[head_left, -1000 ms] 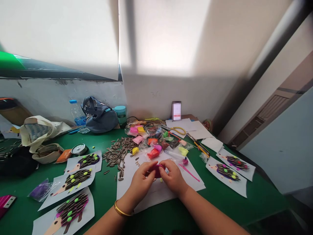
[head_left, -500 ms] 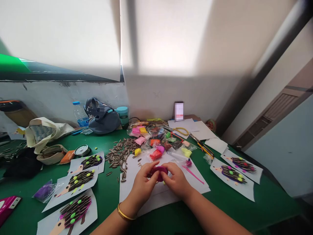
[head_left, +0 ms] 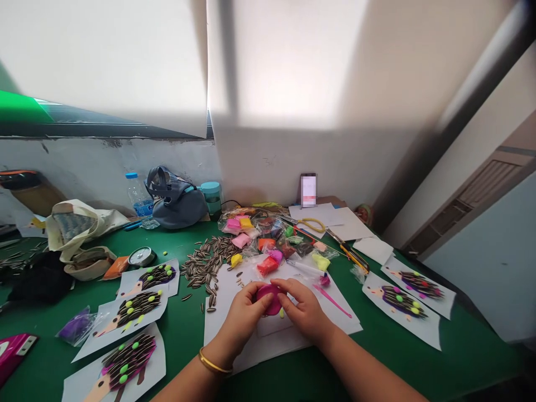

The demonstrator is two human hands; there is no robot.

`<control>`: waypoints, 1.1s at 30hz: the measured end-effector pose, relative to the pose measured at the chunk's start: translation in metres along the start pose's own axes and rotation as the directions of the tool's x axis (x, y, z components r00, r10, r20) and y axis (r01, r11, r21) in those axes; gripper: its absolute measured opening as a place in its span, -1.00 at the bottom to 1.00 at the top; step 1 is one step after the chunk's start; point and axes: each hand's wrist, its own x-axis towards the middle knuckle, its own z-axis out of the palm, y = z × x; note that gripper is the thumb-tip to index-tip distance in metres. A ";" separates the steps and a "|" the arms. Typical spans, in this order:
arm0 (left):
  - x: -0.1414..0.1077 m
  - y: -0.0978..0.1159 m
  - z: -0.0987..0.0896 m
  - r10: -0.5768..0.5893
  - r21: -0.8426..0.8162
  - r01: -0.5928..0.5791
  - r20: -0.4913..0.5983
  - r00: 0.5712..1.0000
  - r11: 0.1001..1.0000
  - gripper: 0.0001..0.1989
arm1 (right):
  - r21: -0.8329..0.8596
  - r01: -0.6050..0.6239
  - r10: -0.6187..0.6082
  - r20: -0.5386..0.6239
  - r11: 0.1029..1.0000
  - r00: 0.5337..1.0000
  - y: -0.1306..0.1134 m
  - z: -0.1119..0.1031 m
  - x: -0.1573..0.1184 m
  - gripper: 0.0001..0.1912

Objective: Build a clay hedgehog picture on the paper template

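Person at green table [head_left: 188, 340], both hands at work over a stack of white paper sheets [head_left: 247, 357]. Magenta clay disc [head_left: 274, 303] held between the two hands, above the sheets, broad face toward the wearer. Left hand [head_left: 240, 315]: thumb and fingers pinch the disc's left side. Right hand [head_left: 307, 312]: thumb and fingertips pinch its upper right edge. Gold bangle [head_left: 214, 364] on left wrist.

Just beyond the hands: red clay packet [head_left: 267, 266], others heaped behind it. Right of the right hand, on the sheets: pink stick tool [head_left: 333, 301], slanting; near its upper end, a small magenta lump [head_left: 324, 280]. Striped seeds [head_left: 205, 262] piled left of the packets, a few strays on the paper. Hedgehog pictures on cards: three at left [head_left: 133, 357], two at right [head_left: 402, 312], seed spines, clay dots.
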 end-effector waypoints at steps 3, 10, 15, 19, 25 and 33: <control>-0.001 0.000 0.000 -0.005 0.001 0.005 0.003 1.000 1.000 -0.69 | -0.003 0.012 -0.012 0.010 1.000 1.000 -0.002 0.000 0.001 -0.71; -0.002 0.002 -0.001 0.026 0.128 -0.022 -0.028 0.999 0.992 -0.70 | 0.039 0.062 -0.061 -0.026 0.997 0.998 -0.005 -0.002 0.002 -0.62; -0.002 0.000 -0.002 0.012 0.122 -0.008 -0.031 0.999 0.992 -0.66 | 0.112 0.022 -0.026 0.037 0.993 0.999 -0.009 -0.001 0.004 -0.70; -0.001 -0.001 -0.003 -0.008 0.125 0.011 -0.025 1.000 0.992 -0.63 | 0.151 -0.008 0.003 0.036 0.989 0.999 -0.008 -0.002 0.002 -0.71; -0.002 0.000 0.000 -0.049 0.153 0.044 0.034 0.998 0.987 -0.64 | 0.183 -0.011 -0.014 0.135 0.983 0.991 -0.007 -0.003 0.002 -0.56; -0.001 0.007 -0.003 0.001 0.117 0.004 -0.044 0.999 0.993 -0.66 | 0.139 -0.006 -0.004 0.073 0.990 0.997 -0.004 -0.004 0.000 -0.51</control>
